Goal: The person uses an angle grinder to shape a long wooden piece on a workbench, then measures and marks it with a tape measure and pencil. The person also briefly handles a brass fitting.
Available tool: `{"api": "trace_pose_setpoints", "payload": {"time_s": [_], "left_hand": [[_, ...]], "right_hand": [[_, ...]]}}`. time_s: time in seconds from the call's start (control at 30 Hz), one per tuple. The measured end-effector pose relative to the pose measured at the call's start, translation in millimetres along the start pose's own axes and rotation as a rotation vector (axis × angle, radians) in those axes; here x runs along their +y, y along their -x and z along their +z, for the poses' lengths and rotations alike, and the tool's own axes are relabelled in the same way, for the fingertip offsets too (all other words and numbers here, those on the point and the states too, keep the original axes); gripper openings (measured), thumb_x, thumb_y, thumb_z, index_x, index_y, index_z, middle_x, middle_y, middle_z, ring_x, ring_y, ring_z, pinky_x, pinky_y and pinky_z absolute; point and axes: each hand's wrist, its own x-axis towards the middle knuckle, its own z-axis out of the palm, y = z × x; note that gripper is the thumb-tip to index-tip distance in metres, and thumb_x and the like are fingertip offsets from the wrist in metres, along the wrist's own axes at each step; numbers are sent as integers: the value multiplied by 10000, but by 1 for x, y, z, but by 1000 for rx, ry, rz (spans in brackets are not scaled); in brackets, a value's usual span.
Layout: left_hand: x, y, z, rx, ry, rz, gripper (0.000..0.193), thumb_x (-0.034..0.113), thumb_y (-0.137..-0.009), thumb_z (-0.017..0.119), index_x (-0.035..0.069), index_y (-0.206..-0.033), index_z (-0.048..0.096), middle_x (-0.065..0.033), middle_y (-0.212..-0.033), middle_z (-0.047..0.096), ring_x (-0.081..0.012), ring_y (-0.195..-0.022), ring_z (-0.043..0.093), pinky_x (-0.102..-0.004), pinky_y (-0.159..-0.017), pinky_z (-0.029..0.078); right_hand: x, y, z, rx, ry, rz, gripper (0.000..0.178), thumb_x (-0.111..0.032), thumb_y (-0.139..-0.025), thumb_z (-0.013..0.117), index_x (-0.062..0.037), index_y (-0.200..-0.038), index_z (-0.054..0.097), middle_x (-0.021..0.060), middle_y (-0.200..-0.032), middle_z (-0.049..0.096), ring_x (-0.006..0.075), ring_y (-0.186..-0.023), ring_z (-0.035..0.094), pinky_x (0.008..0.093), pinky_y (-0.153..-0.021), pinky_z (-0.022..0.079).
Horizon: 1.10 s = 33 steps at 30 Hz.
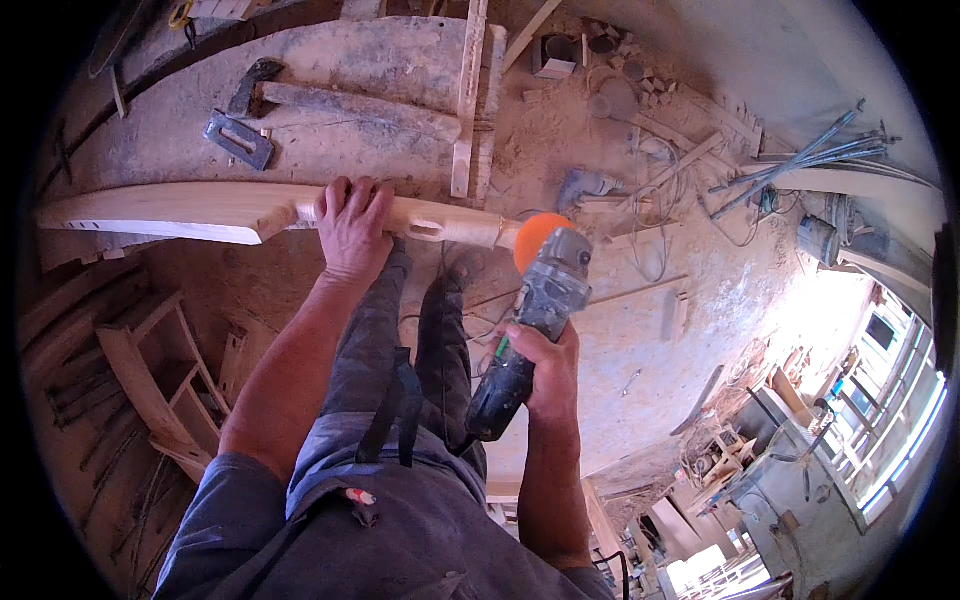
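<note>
A long pale shaped wooden piece [200,208] lies across the edge of the workbench [330,60], its narrow end reaching out to the right. My left hand [355,222] is wrapped over its middle, just left of an oval slot cut in the wood. In my right hand [545,365] is a dark angle grinder [530,325], gripped around its body. The orange disc [540,240] on the grinder meets or nearly meets the right tip of the wood; whether they touch I cannot tell.
On the bench lie an axe [340,103] and a grey slotted metal block [240,140]. A wooden frame [165,370] stands lower left. Another power tool [588,188], cables and offcuts lie on the dusty floor, with metal rods [820,155] at the far right.
</note>
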Motion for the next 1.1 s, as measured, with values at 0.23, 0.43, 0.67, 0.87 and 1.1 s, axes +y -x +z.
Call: {"api": "trace_pose_setpoints", "payload": {"time_s": [0.23, 0.43, 0.67, 0.87, 1.1], "left_hand": [[1, 3, -1, 22, -4, 7, 576, 82, -612, 719, 176, -1175, 639, -45, -1196, 591, -333, -1211, 503, -518, -1013, 383], [1, 5, 2, 28, 30, -3, 587, 82, -607, 735, 181, -1177, 637, -42, -1206, 590, -333, -1219, 501, -527, -1023, 377], [2, 7, 2, 52, 3, -5, 583, 96, -607, 746, 193, -1171, 635, -29, -1216, 589, -323, -1213, 506, -529, -1025, 375], [4, 9, 1, 43, 34, -28, 576, 101, -610, 731, 188, -1172, 637, -22, -1201, 604, -316, -1212, 517, -531, -1026, 373], [6, 7, 0, 66, 41, -28, 579, 83, -607, 719, 183, -1173, 648, -21, -1189, 614, -313, -1212, 520, -530, -1023, 376]], "right_hand": [[-4, 0, 6, -75, 67, 48, 351, -90, -806, 726, 41, -1098, 584, 164, -847, 683, 258, -683, 708, 392, -593, 597], [-7, -1, -6, 4, 24, 31, 357, -84, -808, 714, 59, -1112, 592, 171, -861, 691, 266, -699, 717, 398, -649, 615], [-5, -2, 3, -68, 75, 39, 366, -115, -803, 733, 72, -1090, 605, 173, -828, 691, 268, -672, 714, 403, -586, 610], [-14, -3, -6, 22, -23, 72, 378, -62, -819, 733, 25, -1159, 592, 114, -855, 664, 230, -667, 700, 358, -598, 584], [-5, 0, -8, -31, 59, 61, 365, -104, -816, 724, 51, -1117, 588, 181, -869, 700, 275, -683, 715, 400, -630, 616]]}}
